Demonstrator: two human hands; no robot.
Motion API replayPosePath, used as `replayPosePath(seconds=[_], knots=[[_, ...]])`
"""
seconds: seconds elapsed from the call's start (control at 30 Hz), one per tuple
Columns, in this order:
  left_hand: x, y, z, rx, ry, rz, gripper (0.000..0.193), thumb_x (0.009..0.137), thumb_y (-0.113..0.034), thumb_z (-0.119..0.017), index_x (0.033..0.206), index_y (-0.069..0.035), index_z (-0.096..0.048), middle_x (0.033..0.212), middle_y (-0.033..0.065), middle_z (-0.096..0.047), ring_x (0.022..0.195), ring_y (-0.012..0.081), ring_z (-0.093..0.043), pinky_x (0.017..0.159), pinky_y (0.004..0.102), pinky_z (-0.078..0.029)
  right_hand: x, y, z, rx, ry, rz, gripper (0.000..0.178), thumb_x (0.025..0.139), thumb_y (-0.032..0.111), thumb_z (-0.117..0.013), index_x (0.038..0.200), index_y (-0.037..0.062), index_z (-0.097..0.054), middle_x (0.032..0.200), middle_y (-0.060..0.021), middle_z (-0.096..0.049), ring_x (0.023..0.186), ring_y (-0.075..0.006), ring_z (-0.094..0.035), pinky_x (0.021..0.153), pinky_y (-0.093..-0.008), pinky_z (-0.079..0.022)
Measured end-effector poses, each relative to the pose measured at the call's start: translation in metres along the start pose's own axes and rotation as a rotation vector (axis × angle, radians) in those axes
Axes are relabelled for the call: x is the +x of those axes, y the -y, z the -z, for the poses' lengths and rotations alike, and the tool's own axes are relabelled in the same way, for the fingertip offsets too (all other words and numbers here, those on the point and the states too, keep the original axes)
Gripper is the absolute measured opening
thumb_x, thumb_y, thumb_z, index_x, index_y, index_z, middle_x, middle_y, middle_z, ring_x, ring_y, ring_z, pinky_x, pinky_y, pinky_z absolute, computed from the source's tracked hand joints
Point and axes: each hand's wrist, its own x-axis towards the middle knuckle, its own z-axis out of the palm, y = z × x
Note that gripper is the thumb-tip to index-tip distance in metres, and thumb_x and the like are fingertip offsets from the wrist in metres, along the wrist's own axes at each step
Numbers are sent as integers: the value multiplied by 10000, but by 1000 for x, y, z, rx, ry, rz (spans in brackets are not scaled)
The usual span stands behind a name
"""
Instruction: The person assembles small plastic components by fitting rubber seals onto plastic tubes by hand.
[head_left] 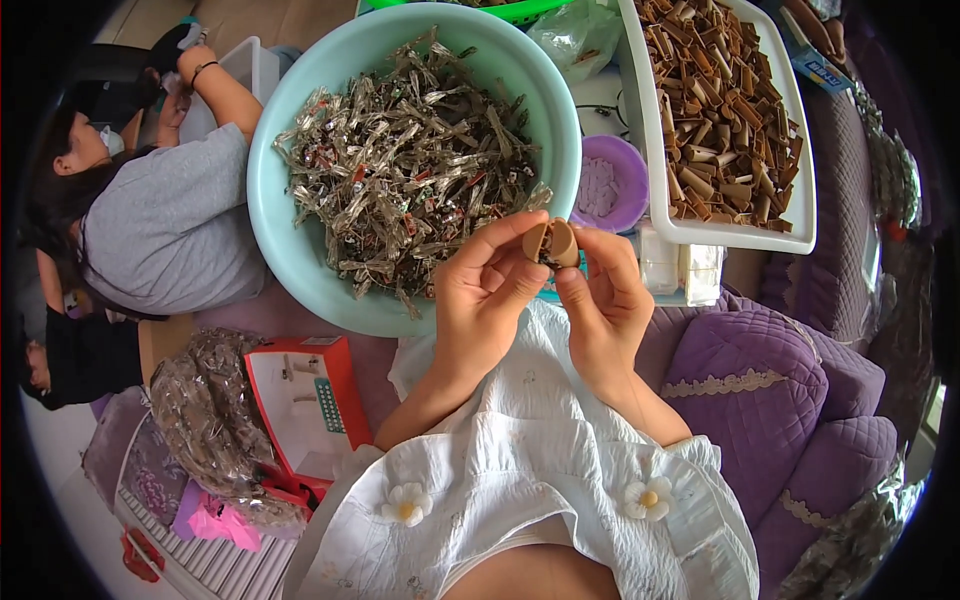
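Note:
Close in front of my body, both hands pinch a small brown piece (pixel 565 246) that looks like two curved halves set side by side, with a dark gap between them. My left hand (pixel 478 285) grips its left side between thumb and fingertips. On the other side, my right hand (pixel 608 300) holds it the same way. A bit of clear wrapping shows just above the left fingertips; whether it belongs to the piece I cannot tell. Behind the left hand stands a large pale-green basin (pixel 268 225) heaped with small twisted clear packets (pixel 410 170) with dark contents.
A white tray (pixel 735 235) of brown curved pieces (pixel 725 110) stands at the far right. Beside it sits a purple bowl (pixel 632 180) of small white pieces. Left are a person in grey (pixel 180 225), an open red-and-white box (pixel 300 400) and shiny wrapping (pixel 205 410). Purple cushions (pixel 745 390) lie right.

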Motion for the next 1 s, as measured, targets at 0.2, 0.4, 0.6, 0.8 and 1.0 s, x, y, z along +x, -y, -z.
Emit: replayPosePath(seconds=[0.2,0.4,0.6,0.8,1.0], knots=[[0,4,-4,42,1,11,278,797,2,-525,1070,25,-477,1031,125,-549,939,133,-529,810,236,-427,0,-8,4,-18,6,36,303,697,-56,-596,988,7,-541,945,-89,-534,883,-183,-505,790,-269,-389],[-2,5,-14,144,-46,36,329,794,-15,-541,1108,32,-458,1056,131,-535,932,132,-527,795,240,-428,3,-7,9,-77,12,-6,266,665,-32,-631,916,7,-550,855,-80,-544,778,-174,-520,699,-262,-414],[-1,9,-10,693,24,-394,304,809,-146,-538,1044,41,-493,892,131,-593,853,214,-581,884,366,-378,10,7,12,-526,248,94,297,598,-2,-643,881,22,-557,732,-91,-519,664,-243,-504,571,-297,-407],[-3,23,-5,564,-17,-350,316,837,-241,-483,978,42,-492,831,123,-578,799,220,-580,884,390,-370,9,-4,7,-484,286,178,256,615,72,-636,854,35,-553,721,-78,-507,615,-245,-477,537,-320,-387],[-6,7,8,2,-179,-11,478,859,-440,-348,1056,-7,-392,718,33,-442,663,145,-513,681,324,-465,41,-7,38,-545,276,-158,109,711,49,-590,808,-2,-586,708,-115,-558,591,-225,-547,527,-285,-432]])
